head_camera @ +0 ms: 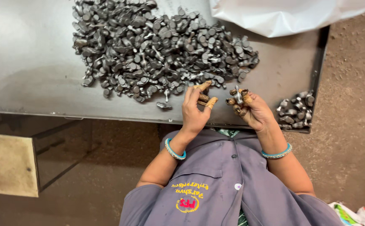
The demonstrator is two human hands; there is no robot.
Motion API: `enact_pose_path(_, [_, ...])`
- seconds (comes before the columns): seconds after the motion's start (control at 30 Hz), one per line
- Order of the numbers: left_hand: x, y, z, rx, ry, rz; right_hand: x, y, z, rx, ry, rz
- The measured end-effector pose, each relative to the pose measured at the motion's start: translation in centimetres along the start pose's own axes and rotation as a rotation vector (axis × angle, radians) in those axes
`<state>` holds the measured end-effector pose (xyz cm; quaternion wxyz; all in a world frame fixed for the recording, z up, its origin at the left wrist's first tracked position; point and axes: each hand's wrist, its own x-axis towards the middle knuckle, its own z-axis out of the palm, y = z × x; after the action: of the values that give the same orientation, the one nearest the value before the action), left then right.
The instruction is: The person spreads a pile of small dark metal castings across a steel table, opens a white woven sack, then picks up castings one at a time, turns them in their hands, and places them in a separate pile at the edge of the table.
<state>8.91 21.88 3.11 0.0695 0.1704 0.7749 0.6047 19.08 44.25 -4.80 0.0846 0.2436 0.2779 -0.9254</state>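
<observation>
The right hand (253,109) is curled shut around a small grey metal part (238,97), pinched between taped fingertips just above the near edge of the steel table (31,62). The left hand (195,109) is half open, its taped fingers (211,102) reaching to the near fringe of the big pile (157,46) of like parts; whether it already has one between the tips is hard to tell from this angle. Each part looks like a short stem with a round head, forged and dull. Such a piece is likely dense for its size, rigid, and not fragile, though the surface may be oily and the edges rough, which fits the wrapped fingertips. The stem seems the natural place to pinch, with the head left free to turn. A smaller heap (295,109) lies at the table's right corner, just beside the right hand. A white bag (283,14) rests on the far edge.
</observation>
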Motion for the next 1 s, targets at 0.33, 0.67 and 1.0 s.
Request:
enact_pose_path(0.33, [-1.9,0.9,2.4,0.023,-0.135,0.055,-10.2,-6.4,-1.4,-0.315,0.234,-0.418])
enact_pose_path(0.67, [-4.1,-0.9,6.2,0.26,-0.103,0.438,-20.3,-13.7,-15.1,-0.845,1.311,-1.168])
enact_pose_path(1.0, [-4.7,-1.9,6.4,0.339,-0.137,0.445,-18.3,-12.5,-22.8,-0.818,1.804,-0.81])
